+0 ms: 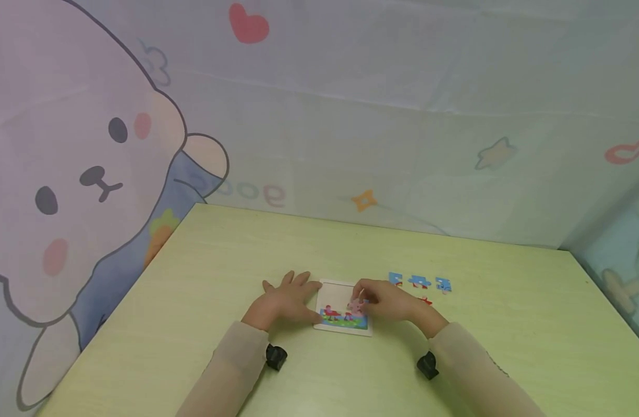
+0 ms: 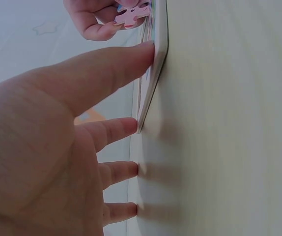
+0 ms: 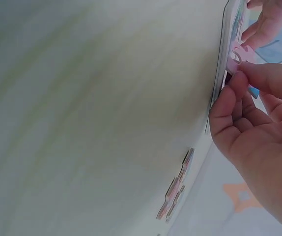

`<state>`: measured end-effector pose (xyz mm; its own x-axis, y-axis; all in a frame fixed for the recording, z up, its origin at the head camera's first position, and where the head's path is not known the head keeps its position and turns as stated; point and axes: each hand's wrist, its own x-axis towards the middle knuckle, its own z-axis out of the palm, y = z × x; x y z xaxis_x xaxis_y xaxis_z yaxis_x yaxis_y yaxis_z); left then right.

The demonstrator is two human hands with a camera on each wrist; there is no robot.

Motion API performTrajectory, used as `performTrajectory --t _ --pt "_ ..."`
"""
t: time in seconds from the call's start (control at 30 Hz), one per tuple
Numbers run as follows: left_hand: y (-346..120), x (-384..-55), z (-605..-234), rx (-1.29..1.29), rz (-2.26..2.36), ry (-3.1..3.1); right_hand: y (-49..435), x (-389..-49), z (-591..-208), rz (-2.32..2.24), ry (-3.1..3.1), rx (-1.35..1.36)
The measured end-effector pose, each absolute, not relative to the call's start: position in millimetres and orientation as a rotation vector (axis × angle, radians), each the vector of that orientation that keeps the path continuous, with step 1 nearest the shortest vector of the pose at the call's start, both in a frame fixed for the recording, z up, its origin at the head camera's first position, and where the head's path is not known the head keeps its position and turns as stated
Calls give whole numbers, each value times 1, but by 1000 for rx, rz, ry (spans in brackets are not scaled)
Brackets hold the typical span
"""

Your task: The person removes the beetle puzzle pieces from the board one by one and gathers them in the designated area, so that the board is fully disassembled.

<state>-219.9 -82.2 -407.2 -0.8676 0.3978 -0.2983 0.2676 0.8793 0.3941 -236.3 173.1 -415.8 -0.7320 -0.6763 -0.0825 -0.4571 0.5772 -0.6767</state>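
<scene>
A white-framed jigsaw puzzle board lies flat on the table, with a picture of grass and small figures along its near part and a bare far part. My left hand is spread at the board's left side; its thumb rests on the frame edge and the other fingertips touch the table. Over the board, my right hand pinches a pink puzzle piece between thumb and fingers. That piece is tilted up, close over the filled part near the board's right side.
Several loose puzzle pieces, blue with red, lie beyond the right hand. A red piece shows partly behind the right wrist. The pale table meets a printed cloth backdrop at its far edge.
</scene>
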Motion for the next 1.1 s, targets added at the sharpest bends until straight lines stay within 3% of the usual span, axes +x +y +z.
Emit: performTrajectory --t 1.1 --pt "-84 -221 -408 501 525 2654 195 -231 -403 -940 2538 -843"
